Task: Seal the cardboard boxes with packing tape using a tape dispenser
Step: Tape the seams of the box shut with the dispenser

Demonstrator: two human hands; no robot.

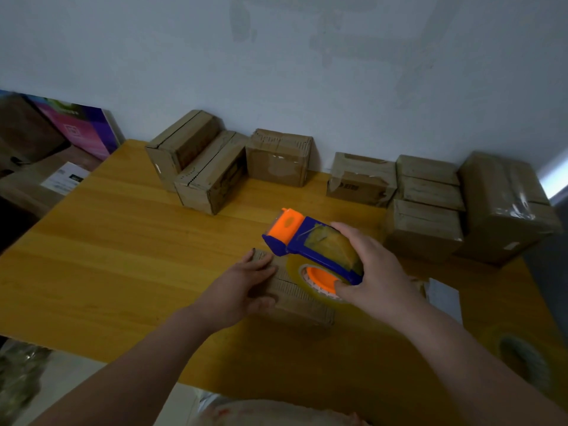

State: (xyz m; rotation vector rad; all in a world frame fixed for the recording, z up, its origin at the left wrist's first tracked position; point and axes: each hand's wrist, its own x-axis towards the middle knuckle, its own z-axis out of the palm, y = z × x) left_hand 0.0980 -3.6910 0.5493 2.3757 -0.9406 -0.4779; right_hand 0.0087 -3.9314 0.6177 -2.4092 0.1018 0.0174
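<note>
Fingers of the right hand curl over the top of the tape dispenser, and the thumb presses on its orange middle. The dispenser is blue and orange, with a roll of clear tape inside. Its orange front end points to about 10 o'clock. It is just above the small box; I cannot tell if they touch.

The fingers of the left hand lie straight and close together on top of that small box, on its 9 o'clock side. The thumb rests against the near side of the box.

The small box sits near the middle of the yellow wooden table. More brown boxes stand along the wall: two boxes at 11 o'clock, one box at 12 o'clock, and a pile of boxes at 2 o'clock. A white paper lies at 3 o'clock from the small box. A blurry spare tape roll lies at 4 o'clock, close to the table edge.
</note>
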